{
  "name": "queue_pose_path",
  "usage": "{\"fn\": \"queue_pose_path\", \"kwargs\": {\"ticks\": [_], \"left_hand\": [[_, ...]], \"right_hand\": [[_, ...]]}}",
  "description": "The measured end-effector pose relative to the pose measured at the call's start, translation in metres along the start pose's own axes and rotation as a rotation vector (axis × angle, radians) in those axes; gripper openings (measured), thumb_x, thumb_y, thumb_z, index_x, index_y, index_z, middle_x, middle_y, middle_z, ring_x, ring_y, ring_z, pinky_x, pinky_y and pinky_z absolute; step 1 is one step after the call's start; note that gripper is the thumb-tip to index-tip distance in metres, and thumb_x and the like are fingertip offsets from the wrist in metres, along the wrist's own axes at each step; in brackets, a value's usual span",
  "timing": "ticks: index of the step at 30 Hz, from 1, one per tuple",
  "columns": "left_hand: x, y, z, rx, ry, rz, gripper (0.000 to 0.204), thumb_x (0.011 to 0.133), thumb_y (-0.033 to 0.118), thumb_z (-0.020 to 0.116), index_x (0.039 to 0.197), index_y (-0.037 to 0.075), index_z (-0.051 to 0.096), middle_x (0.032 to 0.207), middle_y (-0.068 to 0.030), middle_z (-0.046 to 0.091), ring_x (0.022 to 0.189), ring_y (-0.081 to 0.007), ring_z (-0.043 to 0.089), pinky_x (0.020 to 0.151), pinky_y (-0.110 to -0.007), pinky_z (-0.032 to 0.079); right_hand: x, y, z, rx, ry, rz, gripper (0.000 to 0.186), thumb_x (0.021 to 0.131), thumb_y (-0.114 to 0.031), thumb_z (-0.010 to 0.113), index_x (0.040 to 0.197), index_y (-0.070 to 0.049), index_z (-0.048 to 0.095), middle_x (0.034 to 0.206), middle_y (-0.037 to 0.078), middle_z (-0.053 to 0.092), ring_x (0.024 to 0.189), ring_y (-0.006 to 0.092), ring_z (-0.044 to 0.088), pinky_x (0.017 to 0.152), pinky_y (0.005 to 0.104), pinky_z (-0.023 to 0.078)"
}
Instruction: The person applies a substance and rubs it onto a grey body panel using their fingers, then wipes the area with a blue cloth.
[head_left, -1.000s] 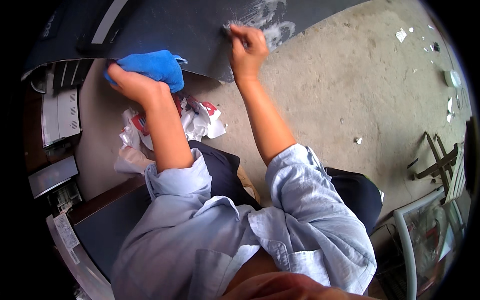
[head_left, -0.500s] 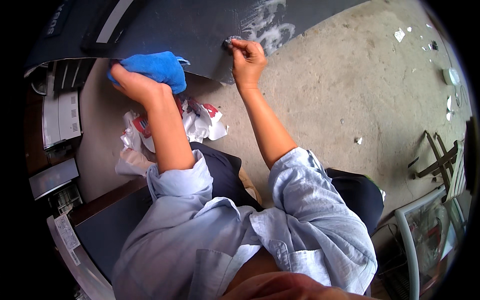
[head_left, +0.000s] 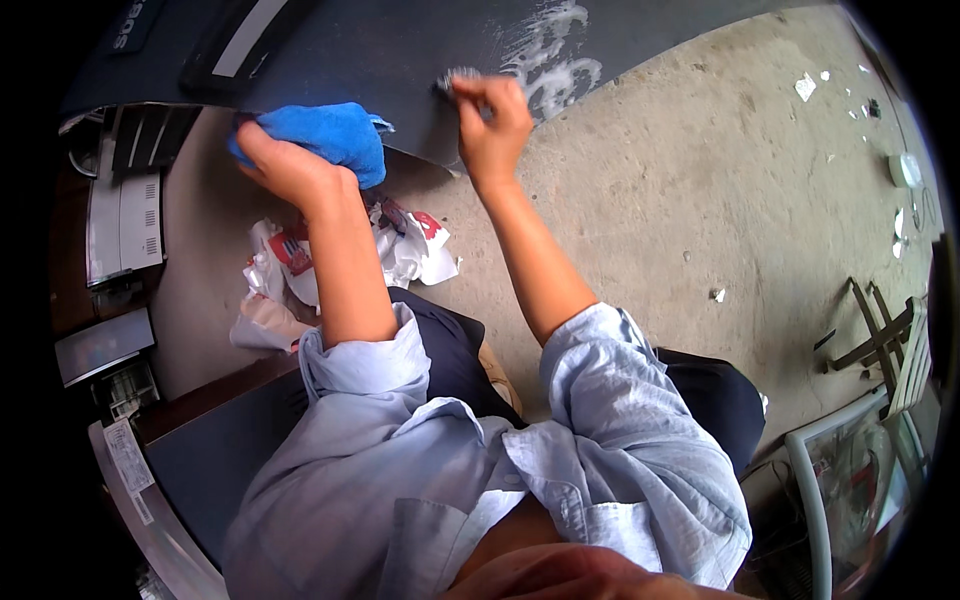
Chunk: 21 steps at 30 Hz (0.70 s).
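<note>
A large dark grey appliance panel (head_left: 380, 60) spans the top of the view, with white foamy smears (head_left: 556, 60) to the right. My left hand (head_left: 290, 172) is closed on a blue cloth (head_left: 325, 138) at the panel's near edge. Between the fingertips of my right hand (head_left: 497, 130) is a small, dark silvery scouring pad (head_left: 458, 80), blurred by motion. It meets the panel left of the foam; the fingers hide part of it.
Crumpled white and red wrapping (head_left: 285, 255) lies on the concrete floor (head_left: 640, 200) below my left forearm. Appliances (head_left: 125, 230) line the left side. At the right are a folding metal frame (head_left: 885, 335), a grey-framed glass panel (head_left: 812, 480) and paper scraps (head_left: 805, 87).
My right hand has shifted slightly left and up with the scouring pad, away from the foam. My left hand still grips the cloth, and the view has moved a little.
</note>
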<state>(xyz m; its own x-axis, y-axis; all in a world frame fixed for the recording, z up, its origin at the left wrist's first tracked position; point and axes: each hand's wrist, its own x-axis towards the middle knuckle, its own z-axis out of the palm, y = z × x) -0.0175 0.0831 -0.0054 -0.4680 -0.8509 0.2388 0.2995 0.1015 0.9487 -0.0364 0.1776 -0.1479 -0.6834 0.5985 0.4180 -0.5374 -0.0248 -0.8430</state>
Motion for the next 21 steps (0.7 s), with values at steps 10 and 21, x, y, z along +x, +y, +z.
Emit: {"fn": "queue_pose_path", "kwargs": {"ticks": [10,21], "left_hand": [[-0.003,0.001,-0.002,0.009,-0.074,-0.01,0.045,0.091,0.039,0.047,0.117,0.004,0.062,0.115,-0.011,0.065,0.099,-0.0265,0.065,0.088,-0.039,0.054],[0.0,-0.002,0.0,-0.003,-0.027,-0.019,0.047,0.091,0.039,0.048,0.119,0.004,0.061,0.114,-0.0118,0.065,0.099,-0.0272,0.065,0.089,-0.039,0.053]], "right_hand": [[-0.006,-0.023,0.013,0.087,0.001,0.027,0.013,0.073,0.001,0.073,0.08,-0.01,0.073,0.083,0.006,0.064,0.075,0.0255,0.064,0.069,0.0364,0.051],[0.043,0.013,-0.01,0.015,0.145,0.132,0.009,0.075,0.002,0.073,0.082,-0.004,0.074,0.078,0.009,0.066,0.067,0.0164,0.064,0.064,0.0277,0.051]]}}
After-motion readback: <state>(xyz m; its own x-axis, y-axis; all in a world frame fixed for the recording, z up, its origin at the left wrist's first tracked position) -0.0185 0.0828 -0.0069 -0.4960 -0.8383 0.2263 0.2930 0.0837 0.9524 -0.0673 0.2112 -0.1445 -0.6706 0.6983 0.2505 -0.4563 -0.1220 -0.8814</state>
